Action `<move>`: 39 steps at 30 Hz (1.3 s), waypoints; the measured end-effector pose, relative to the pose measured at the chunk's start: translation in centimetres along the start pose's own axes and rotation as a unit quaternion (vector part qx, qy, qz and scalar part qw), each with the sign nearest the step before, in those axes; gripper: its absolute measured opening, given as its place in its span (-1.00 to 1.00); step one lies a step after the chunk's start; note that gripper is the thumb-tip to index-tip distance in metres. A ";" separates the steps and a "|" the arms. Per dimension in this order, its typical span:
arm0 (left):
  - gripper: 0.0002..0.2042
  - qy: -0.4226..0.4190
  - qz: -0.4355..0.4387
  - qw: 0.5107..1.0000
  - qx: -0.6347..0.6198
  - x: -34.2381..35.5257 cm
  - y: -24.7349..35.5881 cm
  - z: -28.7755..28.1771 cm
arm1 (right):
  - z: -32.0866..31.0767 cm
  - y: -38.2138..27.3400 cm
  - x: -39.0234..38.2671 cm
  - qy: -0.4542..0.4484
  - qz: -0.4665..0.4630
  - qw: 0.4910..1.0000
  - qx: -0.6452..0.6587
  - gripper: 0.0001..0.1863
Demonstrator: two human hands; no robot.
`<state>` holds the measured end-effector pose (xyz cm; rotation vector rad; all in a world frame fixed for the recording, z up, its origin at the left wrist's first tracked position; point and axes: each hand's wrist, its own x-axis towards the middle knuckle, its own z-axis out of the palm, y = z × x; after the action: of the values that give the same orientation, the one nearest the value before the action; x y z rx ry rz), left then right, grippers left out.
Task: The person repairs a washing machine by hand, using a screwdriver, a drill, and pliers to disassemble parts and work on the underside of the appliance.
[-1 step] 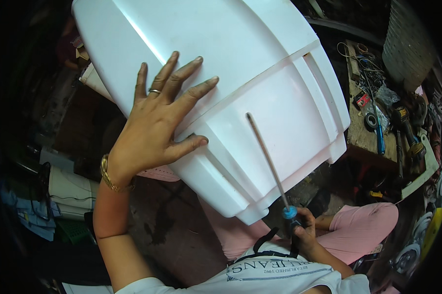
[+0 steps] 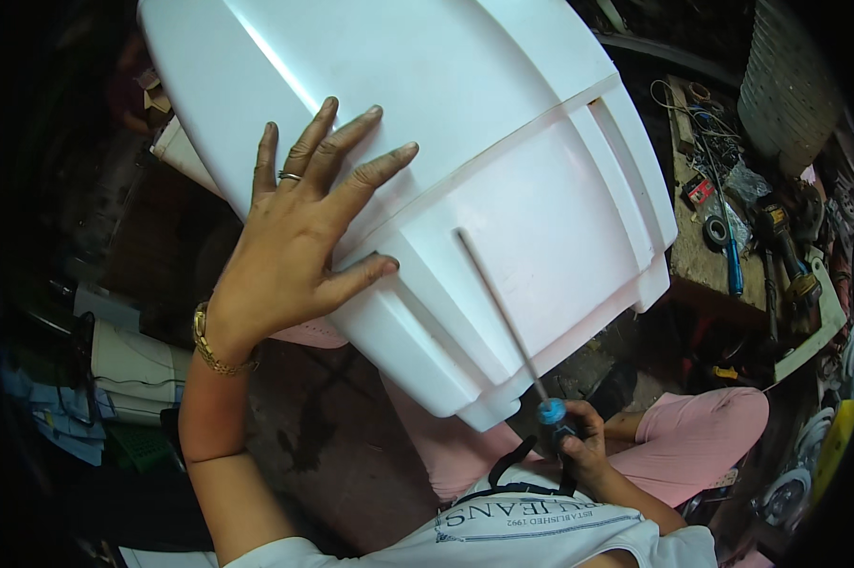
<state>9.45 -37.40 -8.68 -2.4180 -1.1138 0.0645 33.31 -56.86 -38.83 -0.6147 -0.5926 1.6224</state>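
A large white plastic shell [image 2: 484,85] with ridges and a seam fills the upper middle of the head view, reaching down over my pink-clad legs [image 2: 692,435]. My left hand [image 2: 309,222], wearing a ring, lies on its left part with the fingers spread and open. My right hand [image 2: 583,440] is closed around the blue-and-dark handle of a screwdriver [image 2: 552,413] at the lower right of the shell. The long metal shaft points up and to the left across the shell's lower section; whether its tip touches the surface I cannot tell.
A worn workbench [image 2: 684,114] on the right holds cords, tape, a blue-handled tool and a power tool [image 2: 782,241]. A perforated curved sheet [image 2: 787,66] stands behind it. Cream items with blue cloths [image 2: 62,417] are at the left. Part of another person [image 2: 133,114] shows at the top left.
The screwdriver in my right hand has shifted a little to the left, its tip also slightly down. My left hand has moved very slightly up and left.
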 end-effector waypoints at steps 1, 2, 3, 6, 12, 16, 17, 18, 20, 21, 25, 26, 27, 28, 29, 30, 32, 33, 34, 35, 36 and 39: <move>-0.15 0.003 -0.003 1.000 0.008 -0.4 0.0 0.1 | 0.4 0.1 0.0 -0.030 0.007 0.999 -0.022 -0.47; -0.14 0.012 -0.005 1.000 0.015 -0.6 0.1 0.0 | 0.7 0.3 0.1 -0.062 0.015 0.997 -0.044 -0.51; -0.17 0.022 -0.008 1.000 0.011 -0.6 0.4 0.0 | 1.1 0.6 0.2 -0.045 0.013 0.994 -0.094 -0.46; -0.29 0.020 -0.011 1.000 0.012 -0.2 1.3 -0.2 | 1.7 1.5 0.5 -0.057 0.016 0.994 -0.091 -0.47; -0.53 0.193 0.105 0.946 -0.241 0.6 -1.4 0.4 | 1.7 2.9 0.9 -0.066 -0.011 0.990 -0.125 -0.53; -0.61 0.314 -0.019 0.946 -0.081 -0.9 -1.7 3.7 | 1.6 3.0 0.9 -0.057 0.023 0.991 -0.116 -0.55; -0.65 0.337 -0.047 0.932 -0.126 -1.2 -1.9 4.2 | 1.7 3.1 1.0 -0.053 0.015 0.991 -0.119 -0.55; -0.65 0.337 -0.053 0.931 -0.132 -1.4 -1.8 4.7 | 1.7 3.1 1.1 -0.055 0.020 0.991 -0.117 -0.54; -0.67 0.370 -0.091 0.915 -0.134 -1.6 -1.5 5.2 | 1.9 3.2 1.2 -0.052 0.011 0.992 -0.115 -0.54; -0.67 0.370 -0.091 0.915 -0.135 -1.6 -1.4 5.3 | 1.9 3.2 1.3 -0.066 0.013 0.993 -0.098 -0.54; -0.68 0.391 -0.081 0.904 -0.154 -1.4 -1.3 5.2 | 2.1 3.3 1.3 -0.055 0.008 0.991 -0.121 -0.56; -0.68 0.392 -0.079 0.904 -0.151 -1.4 -1.3 5.2 | 2.1 3.3 1.3 -0.052 0.015 0.993 -0.108 -0.56; -0.68 0.392 -0.079 0.904 -0.151 -1.5 -1.5 5.1 | 2.2 3.4 1.2 -0.055 0.025 0.994 -0.090 -0.56; -0.70 0.380 -0.085 0.908 -0.155 -1.6 -1.3 5.2 | 2.2 3.3 1.2 -0.050 0.022 0.994 -0.096 -0.56; -0.71 0.363 -0.105 0.911 -0.166 -1.8 -1.2 5.3 | 2.2 3.2 1.2 -0.056 0.015 0.992 -0.113 -0.56; -0.71 0.368 -0.091 0.912 -0.159 -2.0 -0.8 5.4 | 2.2 3.1 1.2 -0.050 0.039 0.991 -0.118 -0.55; -0.55 0.362 -0.180 0.889 -0.215 -3.1 1.2 5.8 | 2.1 2.6 1.5 -0.099 0.113 0.987 0.055 -0.54; -0.55 0.360 -0.176 0.891 -0.213 -3.4 3.0 6.6 | 2.0 2.3 1.7 -0.153 0.201 0.930 0.268 -0.53; -0.41 0.404 -0.213 0.846 -0.276 -3.9 5.5 7.5 | 2.0 2.1 1.9 -0.131 0.209 0.940 0.237 -0.53; -0.24 0.449 -0.239 0.793 -0.335 -4.3 7.9 8.3 | 1.9 1.7 2.2 -0.145 0.217 0.936 0.236 -0.54; 0.00 0.403 -0.289 0.744 -0.447 -5.2 9.8 8.6 | 1.8 1.5 2.5 -0.158 0.226 0.932 0.237 -0.55; 0.02 0.387 -0.360 0.705 -0.473 -6.8 14.8 9.9 | 1.9 1.1 2.9 -0.154 0.213 0.941 0.214 -0.59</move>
<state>13.02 -46.60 -24.93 -1.9831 -1.7377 -2.0018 30.87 -54.19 -38.41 -0.1642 -0.3172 2.2020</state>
